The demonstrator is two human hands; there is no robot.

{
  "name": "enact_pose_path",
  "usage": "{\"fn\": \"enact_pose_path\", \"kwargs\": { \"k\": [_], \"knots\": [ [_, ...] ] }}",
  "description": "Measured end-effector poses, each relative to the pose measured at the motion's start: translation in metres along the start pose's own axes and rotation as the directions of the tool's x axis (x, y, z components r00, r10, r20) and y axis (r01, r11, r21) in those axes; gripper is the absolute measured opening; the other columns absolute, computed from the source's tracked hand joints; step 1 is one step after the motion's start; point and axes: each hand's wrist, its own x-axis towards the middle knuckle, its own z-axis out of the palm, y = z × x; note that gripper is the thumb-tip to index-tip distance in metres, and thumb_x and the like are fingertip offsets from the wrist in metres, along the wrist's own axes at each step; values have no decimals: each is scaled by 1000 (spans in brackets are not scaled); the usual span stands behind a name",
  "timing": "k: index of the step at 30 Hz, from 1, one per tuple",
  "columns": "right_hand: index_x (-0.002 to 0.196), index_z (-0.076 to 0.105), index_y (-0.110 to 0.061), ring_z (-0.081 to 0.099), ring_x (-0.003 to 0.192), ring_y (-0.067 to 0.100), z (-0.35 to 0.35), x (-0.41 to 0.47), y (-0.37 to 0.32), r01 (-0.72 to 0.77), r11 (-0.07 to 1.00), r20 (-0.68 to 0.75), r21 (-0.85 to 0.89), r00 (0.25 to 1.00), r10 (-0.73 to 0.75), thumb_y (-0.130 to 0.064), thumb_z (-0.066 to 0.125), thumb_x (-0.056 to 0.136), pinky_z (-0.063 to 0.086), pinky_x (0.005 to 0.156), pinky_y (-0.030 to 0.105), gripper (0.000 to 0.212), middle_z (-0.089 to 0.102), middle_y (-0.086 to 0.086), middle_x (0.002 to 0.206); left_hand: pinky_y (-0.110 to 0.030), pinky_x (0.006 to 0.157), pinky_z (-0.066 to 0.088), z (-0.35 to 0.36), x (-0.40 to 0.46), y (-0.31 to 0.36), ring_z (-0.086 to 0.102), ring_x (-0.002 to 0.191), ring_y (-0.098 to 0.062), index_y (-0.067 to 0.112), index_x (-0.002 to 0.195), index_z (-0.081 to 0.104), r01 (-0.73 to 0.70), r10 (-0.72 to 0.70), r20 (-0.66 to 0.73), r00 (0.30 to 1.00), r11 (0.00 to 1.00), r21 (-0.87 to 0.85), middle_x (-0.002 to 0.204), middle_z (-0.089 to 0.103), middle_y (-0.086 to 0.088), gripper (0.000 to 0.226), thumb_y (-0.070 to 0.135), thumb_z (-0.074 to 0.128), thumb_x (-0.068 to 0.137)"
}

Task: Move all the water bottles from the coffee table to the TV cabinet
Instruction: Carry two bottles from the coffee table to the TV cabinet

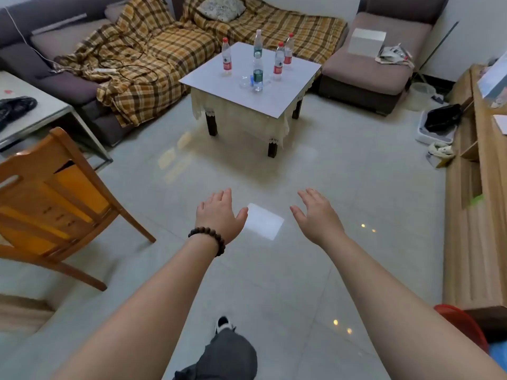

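Observation:
Several clear water bottles stand upright on the white-topped coffee table [274,102] across the room. A red-capped one [226,58] is at the left, two more red-capped ones [278,63] [288,52] at the right, and two green-labelled ones [258,74] [257,43] in the middle. The wooden TV cabinet [482,187] runs along the right wall. My left hand [219,212], with a bead bracelet on its wrist, and my right hand [315,212] reach forward over the tiled floor, both with fingers apart and holding nothing, far short of the table.
A wooden chair [55,198] stands at the left, beside a glass table [35,113]. A sofa with a plaid blanket [153,56] wraps behind the coffee table. A white bin with a black bag [439,124] sits on the floor by the cabinet. A red basin [463,325] lies at the lower right.

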Motion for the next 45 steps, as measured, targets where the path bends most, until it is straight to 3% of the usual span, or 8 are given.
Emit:
{"fn": "enact_pose_path", "kwargs": {
  "k": [8, 24, 33, 45],
  "knots": [
    [146, 32, -14, 17, 146, 20, 22, 103, -18, 3, 999, 60, -51, 998, 0, -37, 40, 98, 20, 116, 34, 53, 24, 6, 158, -41, 115, 21, -4, 95, -28, 27, 141, -21, 12, 148, 21, 50, -50, 18, 999, 999, -17, 153, 31, -3, 67, 48, 37, 94],
    [146, 31, -16, 13, 148, 16, 23, 406, -136, -8, 998, 115, -62, 993, 15, -38, 39, 98, 20, 116, 36, 53, 22, 1, 158, -41, 112, 26, -96, 399, -110, 32, 139, -22, 12, 148, 24, 172, -170, 31, 985, 982, -82, 151, 35, -4, 66, 48, 38, 94],
    [146, 32, -15, 14, 148, 18, 30, 553, -141, -32, 999, 124, -26, 992, 35, -38, 40, 98, 17, 118, 35, 54, 23, 3, 158, -42, 112, 27, -96, 546, -117, 30, 140, -21, 13, 149, 22, 156, -153, 49, 987, 986, -63, 152, 33, -3, 69, 49, 39, 93],
    [144, 35, -13, 22, 144, 22, -12, 840, -147, -98, 995, 115, 10, 989, 96, -34, 43, 97, 23, 115, 37, 52, 28, 7, 155, -42, 116, 23, -132, 838, -80, 27, 142, -18, 13, 148, 23, 103, -101, 65, 993, 994, -36, 152, 33, -2, 67, 48, 39, 93]
  ]
}}
